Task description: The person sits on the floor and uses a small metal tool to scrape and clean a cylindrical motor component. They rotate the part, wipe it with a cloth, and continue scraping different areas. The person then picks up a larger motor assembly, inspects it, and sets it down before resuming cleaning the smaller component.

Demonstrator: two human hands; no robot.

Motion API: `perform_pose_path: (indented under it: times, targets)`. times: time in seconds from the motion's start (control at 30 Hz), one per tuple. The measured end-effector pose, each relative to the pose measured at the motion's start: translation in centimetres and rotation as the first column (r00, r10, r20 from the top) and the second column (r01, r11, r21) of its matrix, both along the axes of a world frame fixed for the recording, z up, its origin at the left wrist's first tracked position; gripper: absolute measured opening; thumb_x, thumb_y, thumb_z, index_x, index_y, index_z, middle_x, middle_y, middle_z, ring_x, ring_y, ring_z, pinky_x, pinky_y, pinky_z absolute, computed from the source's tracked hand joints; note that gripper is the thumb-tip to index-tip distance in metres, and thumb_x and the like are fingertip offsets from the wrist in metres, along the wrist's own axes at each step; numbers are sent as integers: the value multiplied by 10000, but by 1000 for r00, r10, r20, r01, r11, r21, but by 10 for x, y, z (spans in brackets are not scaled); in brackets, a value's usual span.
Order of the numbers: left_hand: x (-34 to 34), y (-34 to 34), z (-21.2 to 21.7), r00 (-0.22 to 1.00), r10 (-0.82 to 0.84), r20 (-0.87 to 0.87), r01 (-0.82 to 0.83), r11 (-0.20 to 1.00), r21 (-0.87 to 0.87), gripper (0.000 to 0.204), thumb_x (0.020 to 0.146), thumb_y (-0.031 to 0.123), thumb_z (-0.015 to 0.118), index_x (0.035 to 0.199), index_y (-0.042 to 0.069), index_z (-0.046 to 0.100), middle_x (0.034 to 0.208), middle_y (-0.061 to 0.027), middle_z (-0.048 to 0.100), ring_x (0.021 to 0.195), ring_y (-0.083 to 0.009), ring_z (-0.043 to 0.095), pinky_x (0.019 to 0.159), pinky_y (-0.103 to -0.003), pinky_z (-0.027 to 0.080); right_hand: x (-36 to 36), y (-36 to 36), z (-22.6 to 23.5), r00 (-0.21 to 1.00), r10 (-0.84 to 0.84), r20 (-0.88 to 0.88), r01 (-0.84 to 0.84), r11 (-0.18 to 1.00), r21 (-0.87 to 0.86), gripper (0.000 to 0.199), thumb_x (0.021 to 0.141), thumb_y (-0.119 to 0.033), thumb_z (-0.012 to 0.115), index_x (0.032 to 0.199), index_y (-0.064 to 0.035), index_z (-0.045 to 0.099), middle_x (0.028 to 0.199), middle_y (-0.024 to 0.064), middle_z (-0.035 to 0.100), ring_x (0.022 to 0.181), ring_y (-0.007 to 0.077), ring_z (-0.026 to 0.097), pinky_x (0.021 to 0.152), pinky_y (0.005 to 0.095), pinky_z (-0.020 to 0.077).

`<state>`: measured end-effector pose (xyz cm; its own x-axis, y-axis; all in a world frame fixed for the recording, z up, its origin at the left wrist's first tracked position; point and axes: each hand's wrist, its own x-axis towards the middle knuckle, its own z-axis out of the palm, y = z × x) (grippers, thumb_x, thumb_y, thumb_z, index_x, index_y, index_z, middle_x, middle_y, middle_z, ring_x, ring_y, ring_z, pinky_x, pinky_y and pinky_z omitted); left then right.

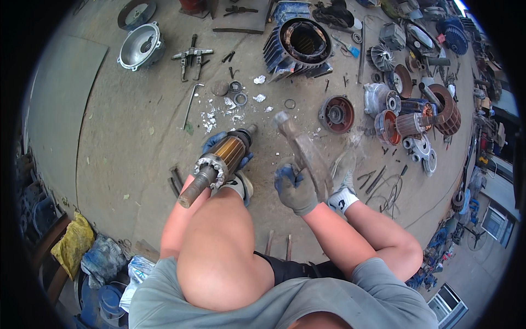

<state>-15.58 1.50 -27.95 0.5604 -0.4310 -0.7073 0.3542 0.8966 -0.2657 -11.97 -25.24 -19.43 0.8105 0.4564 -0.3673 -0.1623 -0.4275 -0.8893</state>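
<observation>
My left hand (212, 142), in a blue and grey glove, is wrapped round a motor rotor (225, 152) from underneath. The rotor lies tilted, its bare shaft end pointing toward me. Its core is brown-gold, with a pale finned ring at the near end. My gloved right hand (297, 192) is closed on what looks like a worn, dusty hammer (307, 156), smeared by motion. The hammer is raised to the right of the rotor and apart from it. My fingers partly hide its grip.
A blue finned motor housing (300, 46) stands ahead. Bearings (240, 99), white scraps (211, 117) and a puller (192, 56) lie on the concrete floor. A reddish end cover (336, 114) sits right of centre, with motor parts beyond. At left is a silver end cover (141, 47).
</observation>
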Motion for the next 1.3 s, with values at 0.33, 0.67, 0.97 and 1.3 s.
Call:
perform_pose_path:
  times: [0.33,0.67,0.97,1.3]
  targets:
    - [-1,-5,5,998,42,47,-50,982,182,493,994,383,672,1234,-47,683,1165,-315,709,1041,-548,695,848,-596,650,10,11,31,918,126,377,-47,977,-210,312,1033,-254,600,1186,10,663,1163,280,700,983,469,683,842,508,556]
    - [3,-6,11,996,-2,85,-17,976,218,498,980,361,699,1246,-58,668,1156,-296,713,1011,-510,718,858,-574,659,20,11,-15,979,197,46,-150,861,-486,368,1021,-358,610,1167,-30,690,1111,293,711,1030,492,673,905,546,526]
    - [-2,-7,8,997,70,45,-76,982,171,487,980,362,708,1229,-55,668,1101,-290,725,939,-501,736,798,-578,667,13,24,-19,992,125,-7,-123,958,-260,374,1049,-317,609,1177,33,645,1094,326,708,1016,524,680,834,523,559]
    - [-1,-4,-3,986,-75,148,35,966,256,506,1038,389,624,1269,-62,620,1093,-310,709,943,-453,746,820,-507,672,13,0,1,999,30,41,-38,977,211,350,1037,-306,615,1156,21,653,899,270,682,774,458,665,767,464,564]
